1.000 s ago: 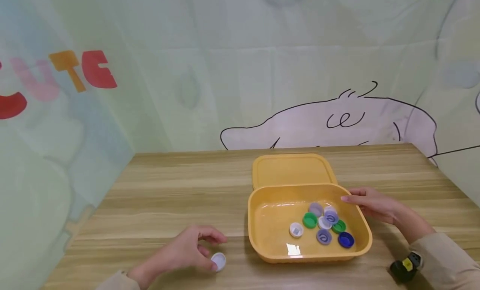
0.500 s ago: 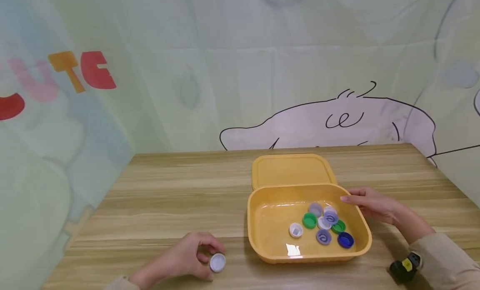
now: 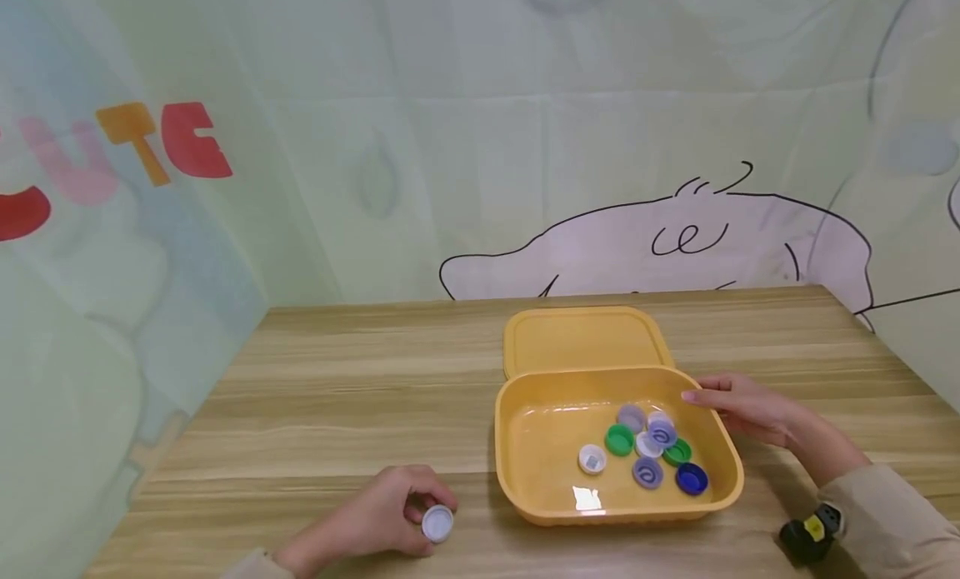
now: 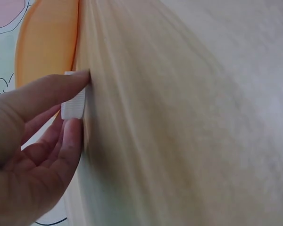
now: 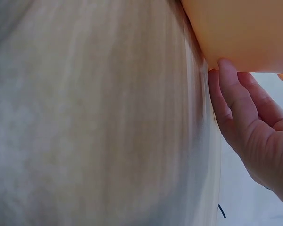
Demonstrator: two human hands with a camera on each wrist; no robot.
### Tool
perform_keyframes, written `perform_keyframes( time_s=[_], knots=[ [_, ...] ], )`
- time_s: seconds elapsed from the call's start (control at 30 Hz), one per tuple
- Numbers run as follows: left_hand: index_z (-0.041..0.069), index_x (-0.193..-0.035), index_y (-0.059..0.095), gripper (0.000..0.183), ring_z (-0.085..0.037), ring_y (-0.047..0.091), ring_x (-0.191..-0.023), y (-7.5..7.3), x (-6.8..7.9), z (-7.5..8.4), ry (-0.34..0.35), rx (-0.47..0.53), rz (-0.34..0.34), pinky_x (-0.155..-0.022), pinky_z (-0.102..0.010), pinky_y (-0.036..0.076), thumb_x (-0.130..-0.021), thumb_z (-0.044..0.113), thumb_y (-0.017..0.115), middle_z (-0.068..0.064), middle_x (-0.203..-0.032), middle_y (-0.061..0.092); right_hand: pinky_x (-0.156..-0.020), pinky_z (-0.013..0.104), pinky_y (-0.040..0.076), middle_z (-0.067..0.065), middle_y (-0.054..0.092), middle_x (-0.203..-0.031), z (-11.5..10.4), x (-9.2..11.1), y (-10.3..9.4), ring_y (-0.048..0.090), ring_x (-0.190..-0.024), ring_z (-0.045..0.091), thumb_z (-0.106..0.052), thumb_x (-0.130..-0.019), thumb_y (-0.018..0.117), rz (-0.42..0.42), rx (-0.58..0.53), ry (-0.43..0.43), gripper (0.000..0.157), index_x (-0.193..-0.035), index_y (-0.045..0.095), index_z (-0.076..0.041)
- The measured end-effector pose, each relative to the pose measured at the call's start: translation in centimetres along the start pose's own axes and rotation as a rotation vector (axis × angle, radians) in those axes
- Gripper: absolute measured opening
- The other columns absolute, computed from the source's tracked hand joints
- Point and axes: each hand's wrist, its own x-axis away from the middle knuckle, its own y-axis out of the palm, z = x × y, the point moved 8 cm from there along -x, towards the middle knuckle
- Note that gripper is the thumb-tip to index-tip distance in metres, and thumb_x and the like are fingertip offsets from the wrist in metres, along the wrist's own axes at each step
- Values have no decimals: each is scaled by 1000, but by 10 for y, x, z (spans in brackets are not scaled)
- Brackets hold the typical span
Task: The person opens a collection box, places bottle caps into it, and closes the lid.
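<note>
My left hand (image 3: 382,511) pinches a white bottle cap (image 3: 437,523) between thumb and fingers, low over the table and left of a yellow plastic box. In the left wrist view, the cap's ridged side (image 4: 74,104) shows between the fingertips. My right hand (image 3: 750,408) grips the right end of the yellow box (image 3: 536,511), its thumb over the rim and its other fingers against the outer wall (image 5: 245,37), as the right wrist view shows. Inside lie several bottle caps: green (image 3: 619,440), dark blue (image 3: 692,479), purple (image 3: 648,472) and white (image 3: 592,459).
A yellow lid (image 3: 585,337) lies flat behind the box. The wooden table (image 3: 337,396) ends at a printed cloth backdrop (image 3: 337,146). A black device with a yellow mark (image 3: 810,533) is by the right sleeve.
The left thumb and fingers have closed around the white cap, which has barely shifted. The right hand and the box stay where they were.
</note>
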Motion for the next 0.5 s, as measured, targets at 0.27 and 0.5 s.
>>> perform_keyframes(
  time_s=[0.27, 0.5],
  knots=[
    [5, -99, 68, 36, -6, 56, -87, 0, -3, 1, 11, 36, 1, -73, -23, 52, -66, 0, 79, -1, -96, 60, -82, 32, 52, 6, 63, -106, 0, 0, 0, 61, -95, 15, -19, -98, 47, 2, 7, 5, 39, -123, 49, 11],
    [4, -100, 66, 36, -13, 57, -88, -3, -7, 2, -41, 98, 39, -73, -24, 52, -67, -3, 77, -7, -99, 60, -82, 33, 52, 6, 63, -106, 0, 0, 0, 61, -95, 15, -19, -97, 49, 10, 4, 11, 39, -123, 50, 10]
  ],
)
